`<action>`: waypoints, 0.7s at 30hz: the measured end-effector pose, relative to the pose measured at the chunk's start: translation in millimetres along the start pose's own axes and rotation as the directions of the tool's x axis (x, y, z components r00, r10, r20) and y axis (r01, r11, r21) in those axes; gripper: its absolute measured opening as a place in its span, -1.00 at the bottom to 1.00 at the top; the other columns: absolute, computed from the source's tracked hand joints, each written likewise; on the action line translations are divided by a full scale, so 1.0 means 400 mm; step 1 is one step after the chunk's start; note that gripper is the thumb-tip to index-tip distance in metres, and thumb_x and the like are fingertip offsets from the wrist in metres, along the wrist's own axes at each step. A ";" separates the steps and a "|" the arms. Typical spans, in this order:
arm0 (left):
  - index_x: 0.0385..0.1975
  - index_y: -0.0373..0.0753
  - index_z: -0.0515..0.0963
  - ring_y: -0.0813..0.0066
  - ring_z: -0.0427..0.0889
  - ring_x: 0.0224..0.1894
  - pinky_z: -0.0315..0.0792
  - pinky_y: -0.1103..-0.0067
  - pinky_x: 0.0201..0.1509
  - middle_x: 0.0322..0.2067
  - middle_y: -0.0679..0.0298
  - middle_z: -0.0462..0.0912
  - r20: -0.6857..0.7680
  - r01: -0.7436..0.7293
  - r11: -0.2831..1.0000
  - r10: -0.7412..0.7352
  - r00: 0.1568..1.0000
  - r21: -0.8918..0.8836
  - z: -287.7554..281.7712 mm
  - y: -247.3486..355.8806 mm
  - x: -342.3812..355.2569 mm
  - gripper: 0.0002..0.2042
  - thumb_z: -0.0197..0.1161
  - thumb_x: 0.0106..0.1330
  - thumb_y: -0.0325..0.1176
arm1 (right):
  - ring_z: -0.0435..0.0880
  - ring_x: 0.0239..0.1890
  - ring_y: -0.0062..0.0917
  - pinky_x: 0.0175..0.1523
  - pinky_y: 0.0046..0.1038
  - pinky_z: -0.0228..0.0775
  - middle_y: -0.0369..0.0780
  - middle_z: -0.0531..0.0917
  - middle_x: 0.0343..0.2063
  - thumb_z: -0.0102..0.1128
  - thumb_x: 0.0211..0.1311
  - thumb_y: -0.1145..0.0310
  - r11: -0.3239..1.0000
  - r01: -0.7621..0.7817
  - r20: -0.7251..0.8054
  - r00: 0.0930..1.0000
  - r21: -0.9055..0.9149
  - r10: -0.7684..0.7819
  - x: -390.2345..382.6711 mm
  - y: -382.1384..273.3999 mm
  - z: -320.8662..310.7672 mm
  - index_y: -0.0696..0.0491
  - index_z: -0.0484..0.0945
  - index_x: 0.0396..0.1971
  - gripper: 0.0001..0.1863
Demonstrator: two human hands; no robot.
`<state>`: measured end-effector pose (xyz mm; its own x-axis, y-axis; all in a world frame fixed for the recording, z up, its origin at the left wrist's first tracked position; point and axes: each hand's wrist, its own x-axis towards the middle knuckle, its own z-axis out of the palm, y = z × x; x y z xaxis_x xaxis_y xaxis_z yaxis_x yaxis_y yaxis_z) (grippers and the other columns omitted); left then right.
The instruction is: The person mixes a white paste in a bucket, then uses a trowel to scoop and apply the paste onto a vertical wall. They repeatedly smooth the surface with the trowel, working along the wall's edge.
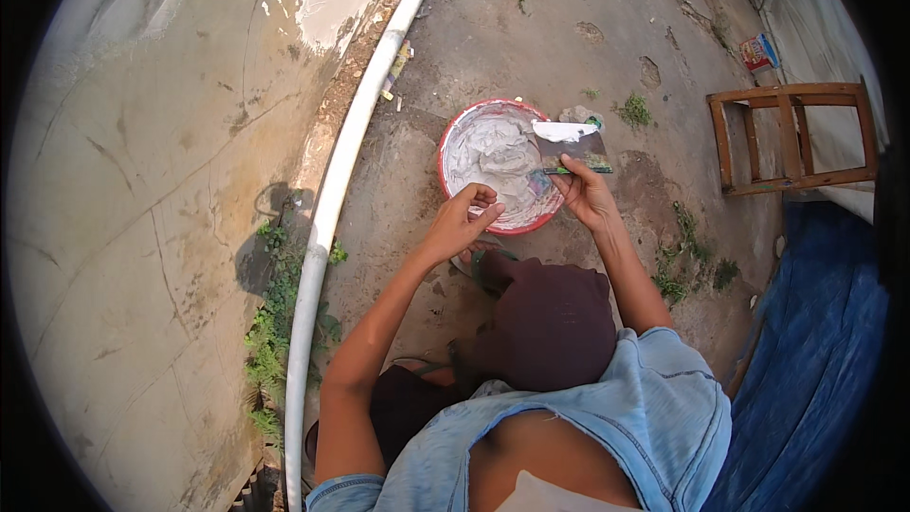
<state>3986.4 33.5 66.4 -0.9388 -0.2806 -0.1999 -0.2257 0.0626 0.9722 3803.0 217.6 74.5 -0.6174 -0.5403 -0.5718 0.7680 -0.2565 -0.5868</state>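
Note:
A round basin (445, 192) with a red rim stands on the ground before me, partly filled with thick white paste (507, 156). My right hand (586, 194) grips a flat, dark rectangular scraper (580, 150) at its lower edge, over the basin's right side. White paste lies in a thick strip along the scraper's far edge. Near the basin's front left rim is my left hand (464, 220), its fingers loosely curled and the thumb apart from them, with nothing seen in it. Whether that hand touches the rim I cannot tell.
A long white pipe (343, 166) runs along the wall's foot on the left, with green weeds (272, 341) beside it. To the right are a wooden frame (789, 133), a blue sheet (806, 360) and a small red packet (758, 53). The ground (531, 47) is cracked and rough.

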 end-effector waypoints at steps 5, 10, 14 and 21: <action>0.14 -0.36 0.37 0.44 0.53 0.00 0.45 0.50 -0.02 0.03 0.14 0.51 -0.359 -0.070 0.871 -0.127 0.925 -0.487 0.166 -0.096 0.013 -0.51 0.08 0.47 -0.04 | 0.66 -0.29 -0.65 -0.29 -0.54 0.58 -0.27 0.66 -0.23 0.38 0.20 0.33 0.978 -0.155 0.167 0.970 -0.141 0.178 0.056 0.230 0.124 0.14 0.54 -0.10 -0.67; -0.18 -0.36 0.51 0.60 0.52 -0.33 0.41 0.62 -0.27 -0.34 0.31 0.57 -0.447 0.096 0.776 -0.455 0.770 -0.624 0.145 -0.109 -0.013 -0.59 -0.04 0.53 -0.06 | 0.63 -0.45 -0.71 -0.41 -0.67 0.47 -0.30 0.66 -0.50 0.41 0.19 0.24 0.857 -0.254 0.036 0.953 -0.448 0.302 0.067 0.266 0.136 0.19 0.58 -0.23 -0.66; -0.23 -0.33 0.39 0.49 0.59 -0.25 0.51 0.54 -0.20 -0.26 0.18 0.55 -0.576 0.009 0.797 -0.444 0.687 -0.604 0.118 -0.121 -0.020 -0.61 0.07 0.46 -0.04 | 0.61 -0.53 -0.72 -0.44 -0.68 0.40 -0.29 0.68 -0.54 0.43 0.17 0.20 0.728 -0.217 0.219 0.864 -0.651 0.453 0.053 0.230 0.104 0.17 0.63 -0.35 -0.69; -0.04 -0.36 0.39 0.45 0.64 -0.09 0.55 0.42 0.00 -0.12 0.17 0.59 -0.547 -0.114 0.755 -0.353 0.759 -0.645 -0.040 -0.078 0.009 -0.76 0.15 0.43 -0.36 | 0.57 0.03 -0.30 0.22 -0.17 0.28 -0.17 0.63 -0.11 0.46 -0.06 0.30 -0.590 0.523 0.731 0.659 -0.615 -0.177 0.106 -0.061 0.001 0.04 0.55 -0.07 -0.51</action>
<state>3994.2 15.1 37.1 -0.4905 -0.7590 -0.4281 0.1043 -0.5389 0.8359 3758.2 200.6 64.9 -0.4187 -0.8964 0.1458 -0.8810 0.3619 -0.3049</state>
